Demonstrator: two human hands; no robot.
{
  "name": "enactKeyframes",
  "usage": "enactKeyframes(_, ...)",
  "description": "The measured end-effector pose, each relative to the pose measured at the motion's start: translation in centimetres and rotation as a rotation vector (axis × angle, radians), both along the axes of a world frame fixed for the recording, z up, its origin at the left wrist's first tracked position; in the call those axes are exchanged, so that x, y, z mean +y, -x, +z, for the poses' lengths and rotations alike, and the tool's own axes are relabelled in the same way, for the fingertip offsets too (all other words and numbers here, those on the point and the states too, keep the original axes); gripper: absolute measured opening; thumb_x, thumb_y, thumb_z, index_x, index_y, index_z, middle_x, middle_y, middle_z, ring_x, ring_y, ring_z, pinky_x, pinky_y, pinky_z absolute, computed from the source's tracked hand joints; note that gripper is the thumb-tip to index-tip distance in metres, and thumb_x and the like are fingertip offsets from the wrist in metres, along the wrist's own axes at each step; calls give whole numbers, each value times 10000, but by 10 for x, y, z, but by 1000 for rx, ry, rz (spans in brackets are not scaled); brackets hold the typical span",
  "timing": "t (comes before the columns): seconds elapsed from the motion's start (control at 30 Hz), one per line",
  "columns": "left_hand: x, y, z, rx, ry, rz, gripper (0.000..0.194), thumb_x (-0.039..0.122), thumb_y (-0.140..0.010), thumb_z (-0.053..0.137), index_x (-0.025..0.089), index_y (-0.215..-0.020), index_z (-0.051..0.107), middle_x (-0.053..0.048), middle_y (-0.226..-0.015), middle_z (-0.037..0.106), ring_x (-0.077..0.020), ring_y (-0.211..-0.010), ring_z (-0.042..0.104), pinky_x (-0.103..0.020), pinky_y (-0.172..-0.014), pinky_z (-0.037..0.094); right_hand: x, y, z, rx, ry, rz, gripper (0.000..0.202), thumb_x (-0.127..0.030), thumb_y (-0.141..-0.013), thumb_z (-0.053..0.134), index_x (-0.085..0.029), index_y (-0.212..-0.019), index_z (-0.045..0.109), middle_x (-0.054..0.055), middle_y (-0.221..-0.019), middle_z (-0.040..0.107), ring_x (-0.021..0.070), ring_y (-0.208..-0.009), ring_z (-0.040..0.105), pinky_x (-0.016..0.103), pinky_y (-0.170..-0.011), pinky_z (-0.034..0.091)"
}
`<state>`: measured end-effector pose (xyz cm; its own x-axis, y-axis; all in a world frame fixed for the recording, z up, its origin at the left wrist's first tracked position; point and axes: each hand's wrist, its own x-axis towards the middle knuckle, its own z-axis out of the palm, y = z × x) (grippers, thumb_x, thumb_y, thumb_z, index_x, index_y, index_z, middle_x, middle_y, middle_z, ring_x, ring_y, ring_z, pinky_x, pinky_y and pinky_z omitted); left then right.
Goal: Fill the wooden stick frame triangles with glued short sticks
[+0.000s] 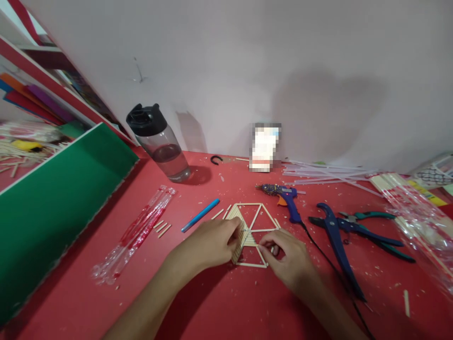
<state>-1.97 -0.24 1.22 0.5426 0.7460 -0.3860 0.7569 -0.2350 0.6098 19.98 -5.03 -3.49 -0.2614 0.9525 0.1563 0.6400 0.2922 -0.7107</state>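
"While the head view looks down on the red counter, what sits at the middle of it?"

"A six-sided, spoked frame of pale wooden sticks, apparently flat on the counter, at twelve o'clock from the wearer. Its nine o'clock wedge is a close-packed slatted panel of pale sticks."

"Where is the left hand?"

"Seen from the frame's hub, it comes in between eight and nine o'clock, bent fingers down on the panel. Whether they pinch it or simply press, I can't tell; the knuckles hide that."

"And the right hand?"

"At four o'clock, thumb and forefinger pressed together, seemingly pinching the right end of a short, slender wooden stick, the outermost slat just below the hub."

"Which way does that stick run?"

"Roughly from nine to three, with the bare part of the lower wedge toward six. The right hand is nearer its free end; the left is nearer the panel."

"Anything round about?"

"A slim blue pen between nine and ten, a dark blue glue gun with an orange trigger between one and two, a dark blue-handled tool at three, all apart from the hands."
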Motion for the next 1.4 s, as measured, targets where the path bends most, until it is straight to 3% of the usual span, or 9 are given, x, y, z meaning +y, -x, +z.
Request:
enactKeyframes(0.13, -1, -5, 2, 98, -72, 26, 103, 331, -878, 562, 231, -903, 563, -25, -889, 723, -211, -798, 664, -280, -603, 359, 1, 0, 0, -23, 10, -4, 128, -171, -877, 596, -219, -759, 595, -10, -696, 620, 145, -635, 549, 246, -588, 408)
enactKeyframes(0.3, -4, -11, 3, 183, -110, 33, 71, 267, -842, 567, 230, -903, 565, -40, -885, 711, -237, -826, 670, -289, -594, 349, 2, 1, 2, -23, 19, 2, 131, -143, -864, 590, -218, -758, 605, -8, -698, 631, 149, -648, 553, 245, -595, 409)
enactKeyframes(0.5, -9, -14, 7, 234, -255, -98, 122, 179, -894, 451, 194, -908, 571, -94, -889, 708, -267, -833, 673, -339, -676, 424, 2, 2, 5, -34, 23, -3, 133, -127, -862, 611, -216, -764, 606, -8, -724, 635, 154, -673, 567, 255, -625, 415)
enactKeyframes(0.77, -6, -19, -3, 113, -273, -229, 87, 249, -928, 491, 201, -950, 561, -86, -977, 690, -253, -899, 660, -337, -731, 457, 1, 0, 5, -35, 31, 0, 107, -128, -864, 615, -222, -814, 623, -8, -762, 655, 158, -687, 586, 260, -632, 428)
enactKeyframes(0.97, -3, -17, -14, 57, -288, -224, 80, 227, -872, 519, 207, -929, 571, -71, -940, 685, -236, -880, 645, -325, -727, 440, 0, -2, -1, -38, 31, -2, 97, -147, -873, 619, -220, -811, 627, -7, -755, 636, 156, -675, 578, 261, -629, 427)
enactKeyframes(1.4, 0, -13, -10, -8, -273, -221, 95, 202, -842, 503, 216, -915, 563, -54, -938, 692, -207, -829, 624, -289, -651, 380, 1, -3, 13, 42, 216, -5, 105, -139, -876, 625, -228, -912, 668, -1, -882, 689, 145, -754, 606, 250, -678, 456)
